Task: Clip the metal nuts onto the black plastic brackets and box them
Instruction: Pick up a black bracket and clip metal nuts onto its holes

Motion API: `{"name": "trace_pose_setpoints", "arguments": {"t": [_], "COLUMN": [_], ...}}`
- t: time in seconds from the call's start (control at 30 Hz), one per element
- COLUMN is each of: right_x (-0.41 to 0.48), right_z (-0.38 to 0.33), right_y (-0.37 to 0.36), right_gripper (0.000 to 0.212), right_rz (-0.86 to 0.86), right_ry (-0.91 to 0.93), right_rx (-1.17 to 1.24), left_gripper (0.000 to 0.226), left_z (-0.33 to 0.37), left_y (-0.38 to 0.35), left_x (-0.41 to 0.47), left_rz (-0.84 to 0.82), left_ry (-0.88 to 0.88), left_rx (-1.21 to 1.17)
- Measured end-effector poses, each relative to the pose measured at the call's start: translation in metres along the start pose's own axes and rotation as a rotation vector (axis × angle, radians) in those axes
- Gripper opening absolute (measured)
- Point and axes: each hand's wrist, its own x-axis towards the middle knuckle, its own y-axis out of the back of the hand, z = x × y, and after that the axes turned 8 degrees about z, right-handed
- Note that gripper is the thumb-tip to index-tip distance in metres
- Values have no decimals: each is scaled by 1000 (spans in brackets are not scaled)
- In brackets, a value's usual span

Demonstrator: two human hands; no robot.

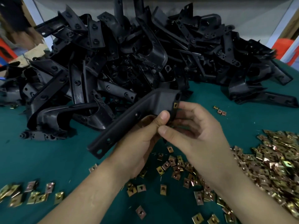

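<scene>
Head view: at the centre of the picture your left hand (140, 143) grips the long black angled plastic bracket (129, 120) from beneath, with the thumb curled over its near edge. Your right hand (199, 126) is curled round the bracket's wide end. Its fingers touch the rim just beside a brass-coloured square metal nut (175, 105), which is clipped on at 1 o'clock from your left thumb. The bracket is held off the teal-green table cloth (48, 159), slanting from 7 o'clock up to 1 o'clock. A big pile of black plastic brackets (121, 62) fills the far side, from 10 to 2 o'clock. A heap of loose metal nuts (271, 162) lies at 4 o'clock and thins out under your wrists. A smaller cluster of nuts (32, 194) sits at 8 o'clock.
</scene>
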Motion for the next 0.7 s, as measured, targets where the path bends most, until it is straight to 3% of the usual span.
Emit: {"name": "trace_pose_setpoints", "arguments": {"t": [0.3,0.37,0.5,0.6,0.7], "right_x": [2,5,6,-2,-24], "right_z": [-16,-25,-42,-47,-52], "right_y": [3,12,46,69,91], "right_gripper": [36,31,28,31,32], "right_rz": [119,150,295,401,514], "right_ry": [-9,4,26,65,93], "right_rx": [-103,-108,-163,-202,-227], "left_gripper": [27,20,35,19,25], "left_z": [14,22,32,30,19], "left_y": [-9,-12,-19,-35,-60], "left_x": [-9,-13,-29,-44,-56], "left_rz": [144,167,194,216,206], "left_ry": [91,46,-161,-284,-318], "left_rx": [-87,-114,-126,10,174]}}
